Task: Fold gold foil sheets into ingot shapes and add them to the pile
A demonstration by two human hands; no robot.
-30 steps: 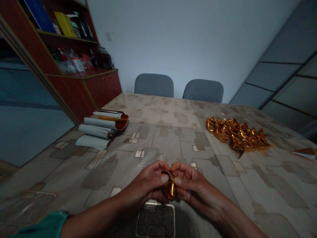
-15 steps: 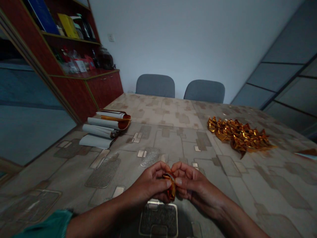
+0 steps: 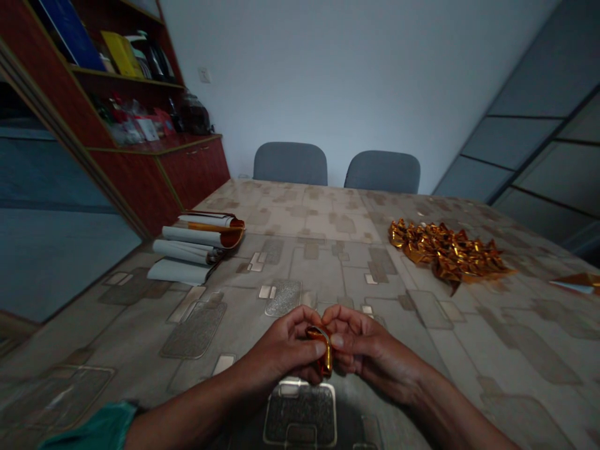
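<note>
Between my two hands is a small folded piece of gold foil paper [image 3: 327,360], held near the front of the table. My left hand [image 3: 293,347] pinches it from the left, thumb on its face. From the right, my right hand [image 3: 357,340] grips its other edge between thumb and fingers. A pale strip shows along the paper's upper edge. The fingertips behind it are partly hidden. Off to the right lies a cluster of folded gold foil pieces [image 3: 450,253].
A stack of folded sheets, pale outside and gold inside [image 3: 192,247], lies at the left. A gold-and-white sheet [image 3: 579,284] sits at the far right. Two grey chairs [image 3: 290,164] stand behind the patterned table [image 3: 323,269]; a red cabinet [image 3: 197,169] is at back left.
The view has shifted slightly. Both hands keep hold of the gold foil paper in nearly the same spot; its front now looks a little narrower and catches more light.
</note>
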